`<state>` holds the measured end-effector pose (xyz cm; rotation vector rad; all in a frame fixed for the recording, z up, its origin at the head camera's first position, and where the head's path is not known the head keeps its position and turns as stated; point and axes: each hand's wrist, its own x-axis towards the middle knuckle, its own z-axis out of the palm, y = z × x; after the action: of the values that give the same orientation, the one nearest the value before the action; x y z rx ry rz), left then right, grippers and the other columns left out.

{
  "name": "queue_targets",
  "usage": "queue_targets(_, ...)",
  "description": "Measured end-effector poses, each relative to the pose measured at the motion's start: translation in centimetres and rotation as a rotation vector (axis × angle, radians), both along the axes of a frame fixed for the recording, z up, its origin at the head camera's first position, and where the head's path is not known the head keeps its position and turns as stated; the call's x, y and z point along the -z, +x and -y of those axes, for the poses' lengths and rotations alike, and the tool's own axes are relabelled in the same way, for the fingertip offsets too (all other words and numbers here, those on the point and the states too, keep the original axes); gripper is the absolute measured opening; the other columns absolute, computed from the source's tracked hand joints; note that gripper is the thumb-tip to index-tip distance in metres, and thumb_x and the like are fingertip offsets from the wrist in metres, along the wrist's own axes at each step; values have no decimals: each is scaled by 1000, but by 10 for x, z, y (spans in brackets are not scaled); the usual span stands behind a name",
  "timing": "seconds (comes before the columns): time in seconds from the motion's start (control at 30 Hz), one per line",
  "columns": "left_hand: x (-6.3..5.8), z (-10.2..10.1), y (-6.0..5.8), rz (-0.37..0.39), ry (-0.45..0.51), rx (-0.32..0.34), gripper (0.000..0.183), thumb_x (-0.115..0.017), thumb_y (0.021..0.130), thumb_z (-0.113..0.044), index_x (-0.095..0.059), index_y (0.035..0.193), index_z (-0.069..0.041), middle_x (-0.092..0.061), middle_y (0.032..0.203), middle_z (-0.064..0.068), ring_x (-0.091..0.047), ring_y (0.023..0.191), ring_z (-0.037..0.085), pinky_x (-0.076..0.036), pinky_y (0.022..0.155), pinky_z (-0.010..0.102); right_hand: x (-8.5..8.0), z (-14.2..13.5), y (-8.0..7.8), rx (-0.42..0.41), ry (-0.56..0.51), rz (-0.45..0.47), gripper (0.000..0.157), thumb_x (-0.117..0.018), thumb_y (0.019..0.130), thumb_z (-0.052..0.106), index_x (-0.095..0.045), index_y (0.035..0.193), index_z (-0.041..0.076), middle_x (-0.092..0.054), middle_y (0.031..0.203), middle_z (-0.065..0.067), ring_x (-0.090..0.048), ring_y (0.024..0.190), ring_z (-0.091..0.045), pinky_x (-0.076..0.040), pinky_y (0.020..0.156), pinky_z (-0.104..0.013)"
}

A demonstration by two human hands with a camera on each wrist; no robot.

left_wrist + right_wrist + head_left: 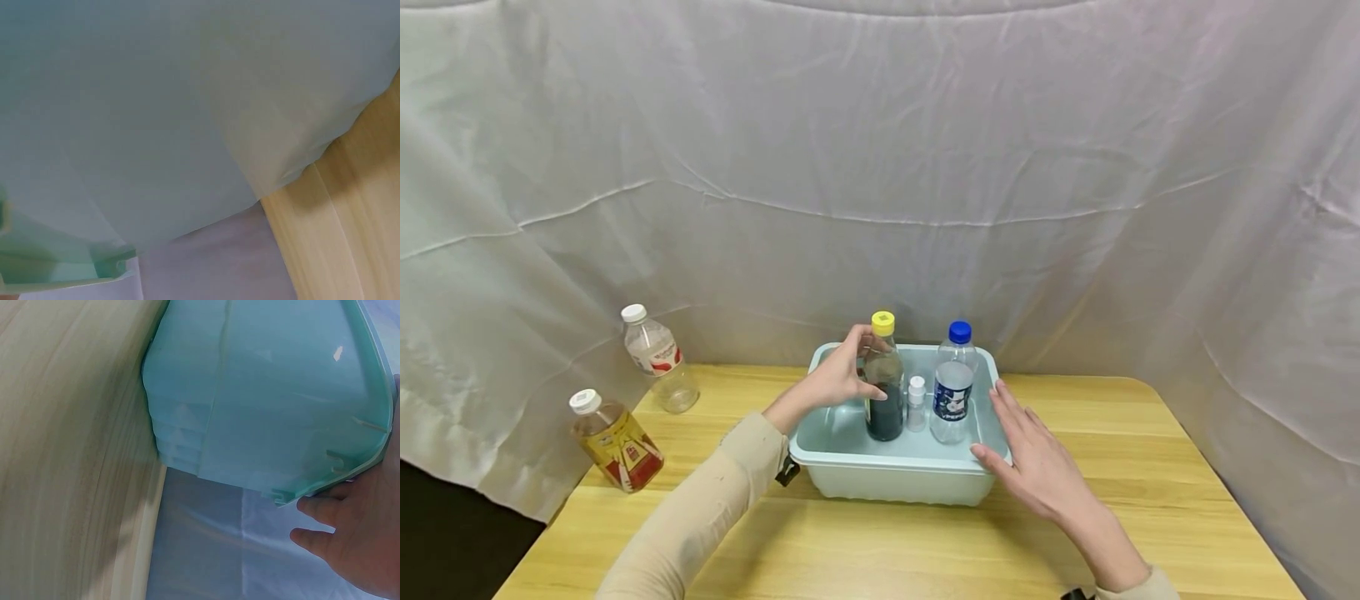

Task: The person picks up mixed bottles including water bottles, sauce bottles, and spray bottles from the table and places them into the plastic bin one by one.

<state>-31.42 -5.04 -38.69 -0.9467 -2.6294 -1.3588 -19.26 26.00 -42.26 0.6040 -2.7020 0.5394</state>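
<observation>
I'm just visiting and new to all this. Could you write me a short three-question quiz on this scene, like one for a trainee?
1. What colour is the cap of the bottle that the left hand holds: A) blue, B) yellow, C) white?
2. True or false: the right hand grips a bottle.
3. How many bottles stand inside the tub?

Key:
1. B, yellow.
2. False; it touches the tub.
3. Three: the yellow-capped one, a small white-capped bottle and a blue-capped bottle.
</observation>
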Motion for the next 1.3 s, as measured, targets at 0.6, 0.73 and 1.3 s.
queue_targets(0.6,-6,11,5,16,20,-52,74,-83,73,-17,-42,134,-10,-51,132,12,-53,120,25,-47,97,38,1,-1,-1,-2,-4,-15,78,-50,94,50,-22,150,4,-11,158,-5,-30,137,-36,-27,110,-53)
queue_targets(0.73,-10,20,10,-23,55,-79,73,-80,76,-24,-43,138,-13,-50,135,10,-51,122,27,-45,99,42,1,-1,0,-2,-5,-11,79,-50,94,51,-21,150,4,-10,159,-5,-29,138,-35,-27,110,-52)
queue_targets(1.3,-7,58,53,-340,205,-300,63,-75,82,-24,-46,138,-19,-46,136,3,-50,121,25,-47,95,44,-1,0,0,-11,-9,-1,80,-49,94,51,-19,150,3,-11,158,-7,-27,139,-35,-26,110,-53)
